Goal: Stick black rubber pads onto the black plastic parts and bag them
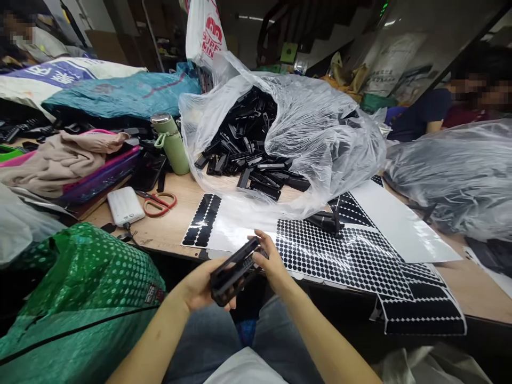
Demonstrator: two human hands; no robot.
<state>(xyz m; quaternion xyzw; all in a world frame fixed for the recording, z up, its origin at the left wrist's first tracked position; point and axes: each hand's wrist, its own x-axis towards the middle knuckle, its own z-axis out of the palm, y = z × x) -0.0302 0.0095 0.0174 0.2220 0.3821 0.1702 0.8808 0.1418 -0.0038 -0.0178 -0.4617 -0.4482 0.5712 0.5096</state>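
A long black plastic part [232, 274] is held tilted above my lap, just off the table's front edge. My left hand [200, 285] is wrapped round its lower end. At the upper end, my right hand [270, 261] grips it with thumb and fingers. Beyond my hands, sheets of black round stickers [328, 256] lie along the table edge. Many similar black parts [256, 144] spill from the mouth of a clear plastic bag [320, 128]. Another black part [326, 220] rests on the sticker sheets.
Red-handled scissors [160, 204], a white power bank [125, 206] and a green bottle [172, 144] stand or lie at left on the table [184, 186]. A green bag [92, 282] is beside my left arm. People sit at the far right and far left.
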